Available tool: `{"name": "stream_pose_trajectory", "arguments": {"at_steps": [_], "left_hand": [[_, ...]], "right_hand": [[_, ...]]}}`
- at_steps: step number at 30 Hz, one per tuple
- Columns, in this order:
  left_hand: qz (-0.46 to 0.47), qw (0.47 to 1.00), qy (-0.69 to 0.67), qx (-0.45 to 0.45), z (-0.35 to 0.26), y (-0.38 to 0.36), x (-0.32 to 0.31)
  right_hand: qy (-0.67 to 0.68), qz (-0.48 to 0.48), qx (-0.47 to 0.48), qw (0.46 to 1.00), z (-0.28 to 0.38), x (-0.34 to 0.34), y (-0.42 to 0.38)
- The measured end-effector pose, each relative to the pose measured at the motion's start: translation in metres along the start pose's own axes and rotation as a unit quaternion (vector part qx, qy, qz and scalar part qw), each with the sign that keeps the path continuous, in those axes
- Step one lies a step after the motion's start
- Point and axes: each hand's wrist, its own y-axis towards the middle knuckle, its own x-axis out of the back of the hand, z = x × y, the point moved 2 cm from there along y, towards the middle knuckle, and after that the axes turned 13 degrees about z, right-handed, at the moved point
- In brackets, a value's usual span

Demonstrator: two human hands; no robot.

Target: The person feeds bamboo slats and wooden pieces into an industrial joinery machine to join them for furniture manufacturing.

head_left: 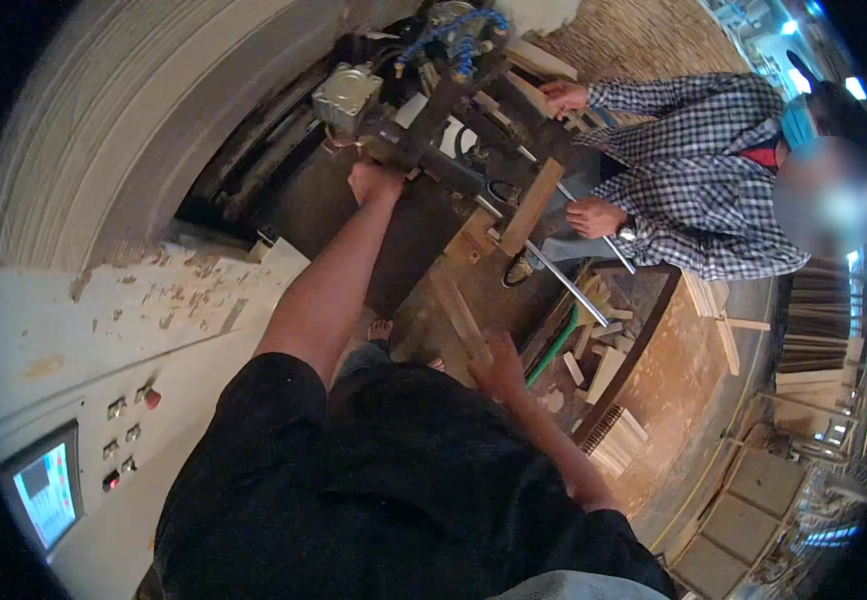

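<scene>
My left hand [375, 184] is closed at the dark machine head [394, 145], just below a boxy metal motor [347, 95]; what its fingers grip is hidden. In my right hand [499, 368] is the lower end of a wooden strip [462, 318], which slants up and left. Beyond the strip, a wooden block [470, 240] lies by the metal rails [564, 280]. A wider board [533, 207] rests across the rails, close to a co-worker's hand [596, 217]. The co-worker's other hand [564, 97] is at another board [529, 95].
A co-worker in a checked shirt [694, 130] stands across the rails. Wood offcuts [604, 370] fill a bin beside a worn tabletop [669, 385] bearing stacked small pieces [619, 440]. At left is a control cabinet [184, 340] with a screen [44, 488] and red button [153, 399].
</scene>
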Motion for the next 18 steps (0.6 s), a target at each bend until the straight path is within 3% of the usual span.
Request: {"name": "stream_pose_trajectory", "arguments": {"at_steps": [1, 3, 8, 11, 13, 16, 18], "left_hand": [[0.011, 0.999, -0.014, 0.031, -0.012, -0.013, 0.009], [-0.002, 1.000, -0.020, 0.009, -0.021, -0.029, 0.009], [-0.048, 0.993, -0.081, -0.065, 0.008, -0.011, -0.020], [-0.073, 0.995, -0.004, -0.065, 0.019, 0.004, -0.027], [0.030, 0.990, -0.140, -0.008, 0.016, 0.000, -0.023], [0.112, 0.990, -0.060, 0.054, -0.007, -0.020, 0.002], [0.062, 0.981, 0.015, -0.182, 0.042, 0.018, -0.034]], "right_hand": [[0.003, -0.004, -0.004, 1.000, -0.019, -0.017, -0.013], [0.070, 0.013, -0.110, 0.991, -0.081, -0.068, -0.038], [0.192, -0.013, -0.170, 0.966, -0.088, -0.082, -0.065], [0.213, -0.042, -0.183, 0.959, -0.106, -0.093, -0.069], [0.193, -0.047, -0.179, 0.964, -0.106, -0.089, -0.065], [0.157, -0.036, -0.216, 0.963, -0.100, -0.073, -0.064], [0.206, -0.056, -0.201, 0.956, -0.093, -0.065, -0.069]]}}
